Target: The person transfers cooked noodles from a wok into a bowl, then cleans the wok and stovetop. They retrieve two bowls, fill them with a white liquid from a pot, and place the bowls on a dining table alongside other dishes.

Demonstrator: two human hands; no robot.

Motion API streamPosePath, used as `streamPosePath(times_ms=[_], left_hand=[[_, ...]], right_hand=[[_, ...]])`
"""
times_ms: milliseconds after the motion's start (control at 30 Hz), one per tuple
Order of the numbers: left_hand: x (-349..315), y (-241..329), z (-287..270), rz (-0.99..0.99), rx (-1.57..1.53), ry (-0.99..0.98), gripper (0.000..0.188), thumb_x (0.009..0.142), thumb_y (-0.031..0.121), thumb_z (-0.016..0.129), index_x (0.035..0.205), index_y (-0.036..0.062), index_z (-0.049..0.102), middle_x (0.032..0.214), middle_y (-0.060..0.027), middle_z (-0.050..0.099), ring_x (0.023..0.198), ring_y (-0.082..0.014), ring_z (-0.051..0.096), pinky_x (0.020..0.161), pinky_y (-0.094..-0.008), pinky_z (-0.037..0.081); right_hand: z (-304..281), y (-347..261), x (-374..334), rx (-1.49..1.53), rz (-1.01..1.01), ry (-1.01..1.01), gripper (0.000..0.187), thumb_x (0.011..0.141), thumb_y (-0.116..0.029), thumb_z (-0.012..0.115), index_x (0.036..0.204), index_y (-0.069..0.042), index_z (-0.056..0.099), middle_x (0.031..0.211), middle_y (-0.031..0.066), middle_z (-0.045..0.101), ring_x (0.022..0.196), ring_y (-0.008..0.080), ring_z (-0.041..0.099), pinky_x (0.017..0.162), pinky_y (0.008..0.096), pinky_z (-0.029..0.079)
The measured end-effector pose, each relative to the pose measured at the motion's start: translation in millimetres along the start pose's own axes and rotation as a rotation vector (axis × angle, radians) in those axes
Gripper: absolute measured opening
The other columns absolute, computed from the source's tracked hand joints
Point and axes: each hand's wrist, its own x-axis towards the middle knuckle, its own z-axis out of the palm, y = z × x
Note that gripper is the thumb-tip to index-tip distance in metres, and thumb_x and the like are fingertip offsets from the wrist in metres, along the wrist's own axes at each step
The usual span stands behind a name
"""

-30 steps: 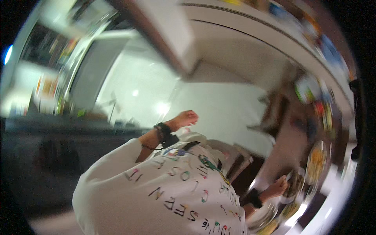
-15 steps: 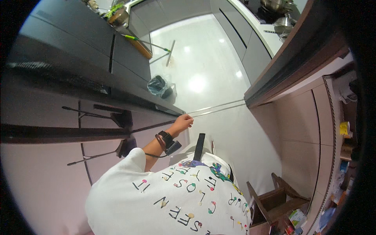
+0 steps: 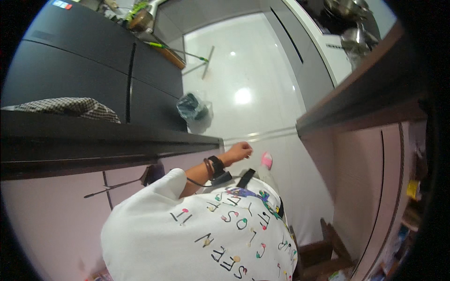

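My left hand (image 3: 240, 152) hangs in front of my body near the doorway, its fingers loosely curled, with nothing visible in them. A dark band and a black strapped device (image 3: 217, 167) sit round the wrist, with a cable running back along the forearm. The hand touches nothing; closest to it are the end of the dark door frame (image 3: 218, 143) and the metal floor strip (image 3: 255, 136). My right hand is out of view. Below the hand, a foot in a pink shoe (image 3: 266, 160) shows on the pale floor.
Past the doorway stand a lined waste bin (image 3: 190, 107) and a green-handled floor mop (image 3: 206, 59), beside dark cabinets (image 3: 75, 65). Metal pots (image 3: 347, 9) rest on the right counter. A wooden stool (image 3: 323, 255) is at lower right, and a long-handled dustpan (image 3: 152, 175) at left.
I have moved forward toward the doorway; the door frame and the left cabinets show from a new angle. My left hand has swung a little right, and a pink shoe has come into view.
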Motion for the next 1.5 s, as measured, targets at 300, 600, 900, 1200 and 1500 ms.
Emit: streamPosePath(times_ms=[300, 600, 900, 1200, 1500], left_hand=[[24.9, 108.6, -17.7, 0.206, -0.128, 0.092, 0.024, 0.096, 0.025, 0.059, 0.105, 0.0031, 0.063, 0.094, -0.0069, 0.066, 0.086, -0.0157, 0.063, 0.078, -0.0297, 0.051], [65.3, 182.6, -42.9, 0.223, -0.179, -0.01, 0.026, 0.099, 0.025, 0.057, 0.114, 0.0044, 0.061, 0.104, -0.0066, 0.066, 0.097, -0.0192, 0.065, 0.088, -0.0334, 0.05], [59.3, 247.8, -117.8, 0.559, -0.231, -0.237, 0.032, 0.101, 0.038, 0.054, 0.111, 0.0079, 0.059, 0.102, -0.0021, 0.066, 0.09, -0.0115, 0.062, 0.084, -0.0279, 0.049], [63.1, 276.4, -254.7, 0.347, -0.29, -0.129, 0.027, 0.1, 0.029, 0.058, 0.115, 0.0061, 0.058, 0.102, 0.001, 0.065, 0.097, -0.0114, 0.063, 0.078, -0.0235, 0.049], [-24.7, 498.4, -417.9, 1.803, -0.31, 0.105, 0.033, 0.096, 0.037, 0.059, 0.108, 0.0071, 0.065, 0.119, -0.0156, 0.058, 0.113, -0.03, 0.052, 0.098, -0.0401, 0.041]], right_hand=[[-99.7, -65.8, 40.7, -0.226, -0.065, -0.082, 0.035, 0.099, -0.031, 0.051, 0.121, -0.006, 0.059, 0.106, 0.0215, 0.067, 0.093, 0.0382, 0.064, 0.077, 0.0469, 0.052], [-270.0, -515.0, 100.4, 1.316, -1.175, -0.384, 0.029, 0.102, -0.023, 0.052, 0.121, -0.001, 0.06, 0.11, 0.009, 0.067, 0.103, 0.0191, 0.064, 0.095, 0.0337, 0.051], [-221.0, -795.6, 88.1, 1.765, -0.86, -0.345, 0.016, 0.092, -0.011, 0.062, 0.105, -0.002, 0.063, 0.084, 0.0058, 0.061, 0.073, 0.0147, 0.056, 0.069, 0.0285, 0.049], [-166.3, -893.8, 154.5, 1.242, -0.904, -0.321, 0.023, 0.094, -0.007, 0.057, 0.115, 0.001, 0.06, 0.079, 0.0017, 0.055, 0.069, 0.0106, 0.049, 0.062, 0.0248, 0.042], [-264.7, -924.4, 348.7, 1.458, -0.002, -0.406, 0.011, 0.087, -0.013, 0.065, 0.081, -0.013, 0.056, 0.07, -0.0033, 0.057, 0.059, 0.0117, 0.051, 0.061, 0.0271, 0.046]])
